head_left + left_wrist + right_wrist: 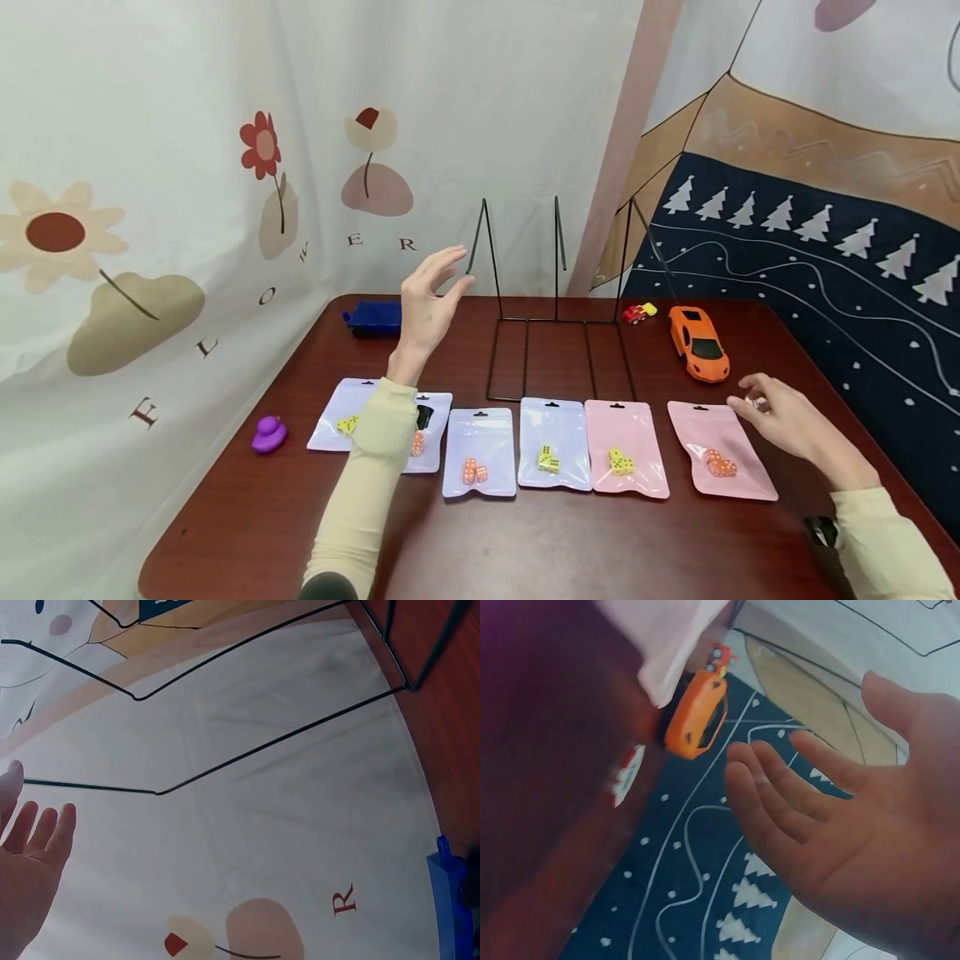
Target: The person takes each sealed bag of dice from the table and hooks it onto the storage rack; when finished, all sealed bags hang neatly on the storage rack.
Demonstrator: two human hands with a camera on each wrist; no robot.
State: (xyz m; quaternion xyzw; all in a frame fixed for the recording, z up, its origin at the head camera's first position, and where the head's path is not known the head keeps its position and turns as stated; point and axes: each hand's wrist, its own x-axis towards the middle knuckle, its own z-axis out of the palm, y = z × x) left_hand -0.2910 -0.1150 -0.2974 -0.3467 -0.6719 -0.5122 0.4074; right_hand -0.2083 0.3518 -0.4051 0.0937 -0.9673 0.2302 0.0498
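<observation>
My left hand is raised beside the black wire rack, thumb and fingers apart with nothing between them. One prong of the rack ends close to the thumb; whether they touch, I cannot tell. My right hand hovers at the right, fingers loosely bent and holding nothing in the right wrist view. Below it is a small white-and-red item, partly hidden by the fingers in the head view. Nearest to that hand lies a pink pouch with orange dice. Another pink pouch holds yellow dice.
Several lilac pouches with dice, including one lilac pouch, lie along the table. A purple duck sits far left, a blue toy behind the left arm. An orange car and a small red-yellow toy stand back right.
</observation>
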